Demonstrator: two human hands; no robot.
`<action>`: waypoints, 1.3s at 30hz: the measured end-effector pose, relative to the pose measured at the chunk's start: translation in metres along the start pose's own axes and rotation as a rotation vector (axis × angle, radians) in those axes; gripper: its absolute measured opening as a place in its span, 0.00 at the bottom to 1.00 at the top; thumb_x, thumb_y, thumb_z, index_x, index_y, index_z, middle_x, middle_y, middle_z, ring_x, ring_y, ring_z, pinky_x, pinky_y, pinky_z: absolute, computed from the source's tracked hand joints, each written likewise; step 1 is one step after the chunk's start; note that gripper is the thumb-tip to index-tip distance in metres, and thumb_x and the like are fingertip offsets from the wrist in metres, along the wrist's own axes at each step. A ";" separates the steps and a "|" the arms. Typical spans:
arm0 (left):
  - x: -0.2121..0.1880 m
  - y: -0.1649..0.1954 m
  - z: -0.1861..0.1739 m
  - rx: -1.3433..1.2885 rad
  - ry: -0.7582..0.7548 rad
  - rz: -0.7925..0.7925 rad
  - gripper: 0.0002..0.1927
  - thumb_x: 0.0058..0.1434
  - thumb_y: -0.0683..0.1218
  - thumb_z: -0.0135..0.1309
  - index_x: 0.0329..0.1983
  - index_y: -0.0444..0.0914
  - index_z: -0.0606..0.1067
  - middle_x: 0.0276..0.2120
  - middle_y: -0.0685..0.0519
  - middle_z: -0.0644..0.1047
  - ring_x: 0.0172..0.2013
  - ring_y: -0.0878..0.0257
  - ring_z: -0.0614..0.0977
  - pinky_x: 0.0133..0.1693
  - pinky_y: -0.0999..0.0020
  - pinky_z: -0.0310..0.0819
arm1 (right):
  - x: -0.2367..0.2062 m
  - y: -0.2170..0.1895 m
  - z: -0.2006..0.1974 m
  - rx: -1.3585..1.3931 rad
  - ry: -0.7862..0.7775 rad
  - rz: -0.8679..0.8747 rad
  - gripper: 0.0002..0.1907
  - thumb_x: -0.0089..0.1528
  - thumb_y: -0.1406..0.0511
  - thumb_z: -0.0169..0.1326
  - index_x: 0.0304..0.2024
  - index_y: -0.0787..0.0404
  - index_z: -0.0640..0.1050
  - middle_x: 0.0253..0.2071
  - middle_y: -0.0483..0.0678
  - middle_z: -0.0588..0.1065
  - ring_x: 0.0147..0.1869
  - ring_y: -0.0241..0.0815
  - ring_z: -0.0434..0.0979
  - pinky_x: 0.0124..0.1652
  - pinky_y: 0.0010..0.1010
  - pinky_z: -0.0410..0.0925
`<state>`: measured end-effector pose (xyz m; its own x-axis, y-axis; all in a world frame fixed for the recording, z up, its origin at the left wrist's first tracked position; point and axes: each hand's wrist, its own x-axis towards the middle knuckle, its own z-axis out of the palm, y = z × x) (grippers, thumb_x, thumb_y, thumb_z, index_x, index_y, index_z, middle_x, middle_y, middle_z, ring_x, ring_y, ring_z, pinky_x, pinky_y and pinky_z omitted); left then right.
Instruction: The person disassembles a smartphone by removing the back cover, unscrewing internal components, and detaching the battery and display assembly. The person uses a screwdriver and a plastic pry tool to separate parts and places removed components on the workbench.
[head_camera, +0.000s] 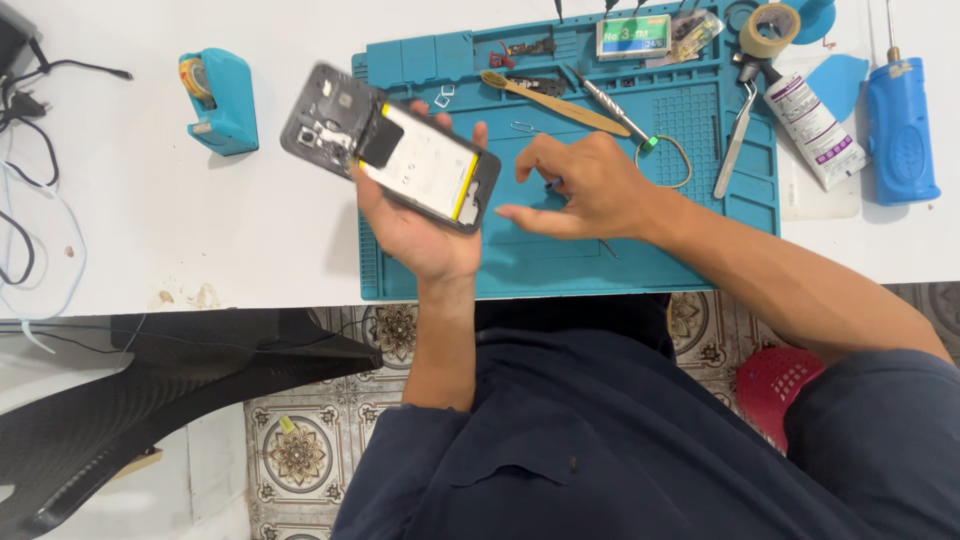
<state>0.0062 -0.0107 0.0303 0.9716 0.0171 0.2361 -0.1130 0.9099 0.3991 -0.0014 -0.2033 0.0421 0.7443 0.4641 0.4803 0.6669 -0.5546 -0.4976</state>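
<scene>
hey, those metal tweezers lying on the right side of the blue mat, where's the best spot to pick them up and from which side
Probably best to take the tweezers at the middle of their two flat arms, pinching across the width from above. They lie flat on the blue mat, with the pointed end seemingly toward the near edge, so a mid-body pinch avoids it. The right hand is nearer; the left hand holds the opened phone.

tool (553, 184) in fingers mostly hidden, phone (390, 147) blurred

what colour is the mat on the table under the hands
The mat is teal blue, clearest in the head view, lying on the white table.
</scene>
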 end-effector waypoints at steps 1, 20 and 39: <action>0.000 -0.001 -0.003 -0.026 0.010 0.004 0.32 0.74 0.67 0.32 0.68 0.41 0.64 0.57 0.46 0.72 0.57 0.55 0.75 0.61 0.42 0.76 | 0.000 -0.001 -0.001 -0.006 0.013 -0.060 0.22 0.57 0.55 0.69 0.45 0.60 0.77 0.19 0.46 0.72 0.21 0.42 0.75 0.22 0.32 0.64; 0.001 -0.024 -0.009 0.287 0.251 -0.054 0.29 0.69 0.50 0.54 0.66 0.53 0.51 0.44 0.56 0.66 0.38 0.69 0.70 0.33 0.67 0.72 | -0.001 -0.014 -0.002 -0.315 0.108 -0.441 0.19 0.54 0.72 0.63 0.49 0.60 0.80 0.21 0.40 0.69 0.21 0.37 0.70 0.22 0.30 0.62; -0.004 -0.031 0.000 0.581 0.236 0.094 0.49 0.68 0.37 0.53 0.79 0.49 0.34 0.46 0.53 0.62 0.36 0.69 0.67 0.36 0.73 0.70 | -0.003 -0.025 0.007 0.082 -0.071 -0.034 0.15 0.54 0.70 0.60 0.44 0.63 0.78 0.31 0.50 0.74 0.26 0.48 0.75 0.26 0.36 0.68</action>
<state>0.0057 -0.0393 0.0170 0.9642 0.2374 0.1178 -0.2299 0.5279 0.8176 -0.0203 -0.1856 0.0480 0.7200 0.5313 0.4465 0.6902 -0.4808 -0.5408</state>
